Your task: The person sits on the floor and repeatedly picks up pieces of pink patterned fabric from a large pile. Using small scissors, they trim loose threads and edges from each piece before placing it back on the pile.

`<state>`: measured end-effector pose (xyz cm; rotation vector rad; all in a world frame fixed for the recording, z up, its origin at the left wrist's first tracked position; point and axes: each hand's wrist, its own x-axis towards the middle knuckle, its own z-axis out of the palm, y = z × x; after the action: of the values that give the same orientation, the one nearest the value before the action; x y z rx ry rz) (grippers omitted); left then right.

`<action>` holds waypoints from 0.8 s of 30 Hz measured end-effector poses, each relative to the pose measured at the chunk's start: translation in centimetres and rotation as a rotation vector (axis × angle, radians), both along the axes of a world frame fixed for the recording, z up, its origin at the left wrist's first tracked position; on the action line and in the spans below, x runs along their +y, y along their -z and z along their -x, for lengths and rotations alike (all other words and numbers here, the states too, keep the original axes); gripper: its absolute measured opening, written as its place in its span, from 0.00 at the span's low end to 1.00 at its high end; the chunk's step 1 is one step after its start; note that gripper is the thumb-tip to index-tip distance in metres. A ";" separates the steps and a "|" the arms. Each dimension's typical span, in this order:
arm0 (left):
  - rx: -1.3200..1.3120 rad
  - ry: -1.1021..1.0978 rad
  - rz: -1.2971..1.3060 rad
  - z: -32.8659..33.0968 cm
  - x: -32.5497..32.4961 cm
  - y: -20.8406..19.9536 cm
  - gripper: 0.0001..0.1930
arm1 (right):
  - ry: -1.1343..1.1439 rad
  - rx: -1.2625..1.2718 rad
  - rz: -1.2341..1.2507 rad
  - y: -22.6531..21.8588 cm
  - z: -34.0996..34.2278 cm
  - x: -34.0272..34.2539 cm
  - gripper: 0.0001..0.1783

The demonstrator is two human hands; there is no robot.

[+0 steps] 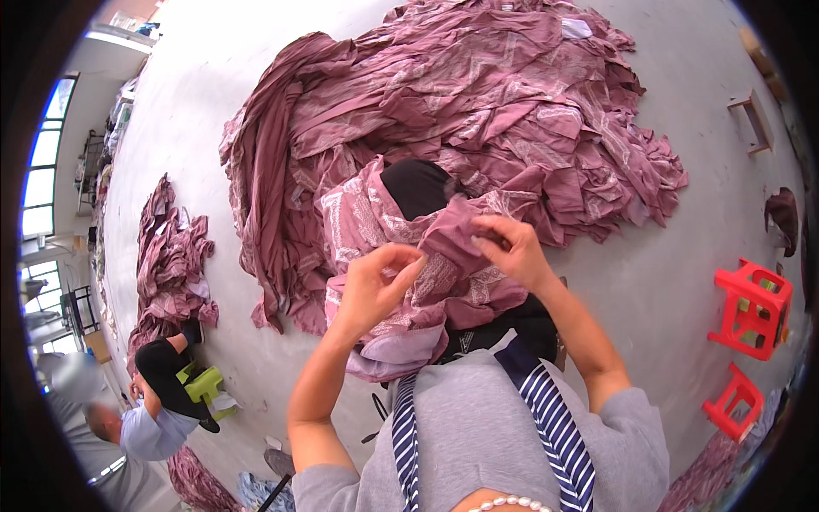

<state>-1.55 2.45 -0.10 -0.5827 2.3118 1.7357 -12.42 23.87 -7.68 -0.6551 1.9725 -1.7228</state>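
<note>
Dusky pink cloth (444,243) with white lace-like patterned bands lies gathered over my lap. My left hand (380,286) is at its left side, thumb and forefinger drawn together above the cloth; whatever may be between the tips is too small to make out. On the right, my right hand (516,252) pinches a raised fold of the pink cloth between thumb and fingers. A black patch of fabric (415,188) shows among the folds just beyond my hands. A paler lilac piece (401,350) hangs at the near left edge of the lap bundle.
A large heap of the same pink cloth (478,94) spreads over the grey floor ahead. Two red plastic stools (751,307) stand at right, near a small wooden frame (751,124). At left, a person (158,418) sits on a green stool (205,386) beside a smaller pink pile (175,260).
</note>
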 end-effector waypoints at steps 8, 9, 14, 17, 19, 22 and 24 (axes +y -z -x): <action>0.016 -0.102 -0.048 2.6 1.8 2.1 0.15 | -0.113 0.557 -0.078 -0.7 -2.3 -1.5 0.30; -0.037 -0.147 -0.130 2.4 1.8 2.2 0.15 | -0.099 0.589 -0.057 -0.6 -2.5 -1.7 0.31; 0.158 -0.197 -0.142 1.5 2.0 3.2 0.08 | -0.066 0.568 0.015 -1.0 -2.7 -1.8 0.26; 0.482 -0.121 0.297 1.6 2.8 1.7 0.09 | -0.019 0.374 -0.081 -4.0 -1.6 -0.8 0.21; 0.606 -0.064 0.419 1.5 2.6 1.4 0.10 | 0.041 0.349 -0.063 -5.2 -0.6 -0.6 0.18; 0.673 -0.029 0.518 1.4 2.6 1.1 0.13 | 0.022 0.305 -0.119 -5.3 0.4 -0.2 0.19; 0.689 -0.039 0.545 1.5 2.6 1.0 0.12 | 0.013 0.203 -0.107 -5.4 0.5 -0.1 0.16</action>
<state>-3.02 5.07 -1.10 -0.0850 3.3102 1.4595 -12.90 23.76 -2.33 -0.8083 2.1924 -1.5993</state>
